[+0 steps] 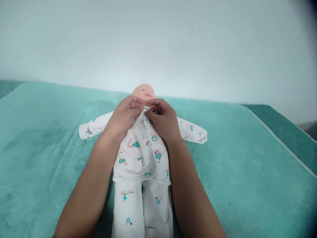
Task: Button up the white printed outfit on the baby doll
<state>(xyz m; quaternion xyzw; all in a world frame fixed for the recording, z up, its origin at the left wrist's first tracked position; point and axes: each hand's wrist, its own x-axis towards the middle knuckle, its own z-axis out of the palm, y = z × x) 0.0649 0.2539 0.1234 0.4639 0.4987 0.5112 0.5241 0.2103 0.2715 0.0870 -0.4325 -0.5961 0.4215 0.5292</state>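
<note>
A baby doll (144, 91) lies on its back on a teal blanket (44, 138), head away from me. It wears a white printed shirt (138, 155) with round buttons down the front and matching trousers (128, 211). My left hand (125, 115) and my right hand (163, 117) meet at the shirt's collar just under the doll's chin. Both have their fingers curled and pinch the collar edges together. Two lower buttons show fastened below my hands.
The teal blanket covers a wide flat surface. Its white-piped right edge (279, 140) runs diagonally, with a darker teal strip beyond. A plain pale wall (158, 43) stands behind the doll's head.
</note>
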